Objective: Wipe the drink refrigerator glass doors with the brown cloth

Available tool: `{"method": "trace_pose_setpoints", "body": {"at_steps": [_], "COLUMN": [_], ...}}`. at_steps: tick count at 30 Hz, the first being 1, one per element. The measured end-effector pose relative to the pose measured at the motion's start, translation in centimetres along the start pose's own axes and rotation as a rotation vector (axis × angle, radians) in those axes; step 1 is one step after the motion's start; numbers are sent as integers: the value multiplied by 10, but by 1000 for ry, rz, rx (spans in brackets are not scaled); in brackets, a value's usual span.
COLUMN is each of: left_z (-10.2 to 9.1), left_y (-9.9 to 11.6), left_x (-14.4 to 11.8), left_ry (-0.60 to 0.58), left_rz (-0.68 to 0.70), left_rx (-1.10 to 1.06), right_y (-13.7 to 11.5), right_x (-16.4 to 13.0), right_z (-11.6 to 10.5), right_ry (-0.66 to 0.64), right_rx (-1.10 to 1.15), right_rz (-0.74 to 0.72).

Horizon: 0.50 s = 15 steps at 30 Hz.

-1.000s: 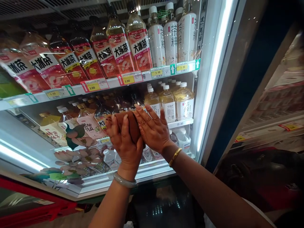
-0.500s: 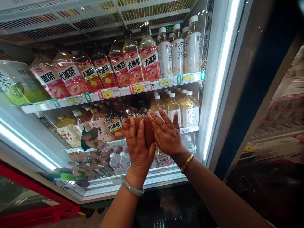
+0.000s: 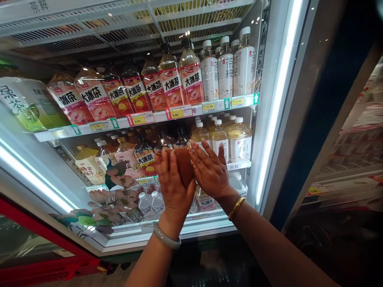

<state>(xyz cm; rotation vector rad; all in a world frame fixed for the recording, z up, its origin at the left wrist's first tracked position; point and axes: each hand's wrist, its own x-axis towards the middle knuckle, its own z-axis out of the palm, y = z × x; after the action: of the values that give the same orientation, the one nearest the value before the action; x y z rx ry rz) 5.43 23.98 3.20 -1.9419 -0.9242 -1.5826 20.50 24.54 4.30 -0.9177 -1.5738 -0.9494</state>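
Bright strip lights frame a glass-fronted drinks cooler [image 3: 271,131] that fills the left and middle of the frame, its door swung open. At the centre, a brown, soft-looking pad of cloth [image 3: 183,165] is sandwiched between the two hands, in front of the second shelf. The left hand [image 3: 173,185] lies flat against its near side, fingers [image 3: 169,161] straight and close together, a pale green bangle [image 3: 166,238] on the wrist. The right hand [image 3: 211,171] presses on the far side, fingers slightly fanned and pointing to the upper left, a gold bangle [image 3: 236,207] below it.

As a judgement, the cloth looks to be mid-fold or being pressed flat; no bottle is touched yet, and no wiping stroke on the glass or shelves shows.

Behind the hands stand dark tea bottles with red labels [image 3: 143,157] and amber bottles with white caps [image 3: 239,137]; above, a price-tag rail [image 3: 176,113] carries slanted pink-labelled bottles [image 3: 172,81].

Against the frame half a second ago, the hands sit almost unchanged, the cloth a touch more exposed, and the view has tilted slightly upward.
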Motion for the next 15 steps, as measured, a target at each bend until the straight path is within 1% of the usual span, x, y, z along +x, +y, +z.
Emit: {"method": "trace_pose_setpoints", "body": {"at_steps": [2,4,7,9,11,13,15], "left_z": [5,6,-1,-7,-11,-11,-9], "left_y": [8,11,4,-5,-14,-18,-18], "left_x": [-5,-7,-2,4,9,12,12], "left_ry": [-15,-8,-36,-20,54,115,119], "left_rz": [41,40,79,100,56,-27,-77], "left_rx": [-11,-26,-42,-22,27,86,117], "right_y": [1,1,2,2,3,4,7], "right_x": [-1,-2,-1,0,1,3,4], "right_z": [1,1,0,-2,-3,-5,-7], "right_ry": [24,11,-20,-24,-24,-27,-21], "right_rx": [16,26,17,-2,-18,-16,-4], "right_rz": [-9,-11,-9,-16,-24,-29,-12]}}
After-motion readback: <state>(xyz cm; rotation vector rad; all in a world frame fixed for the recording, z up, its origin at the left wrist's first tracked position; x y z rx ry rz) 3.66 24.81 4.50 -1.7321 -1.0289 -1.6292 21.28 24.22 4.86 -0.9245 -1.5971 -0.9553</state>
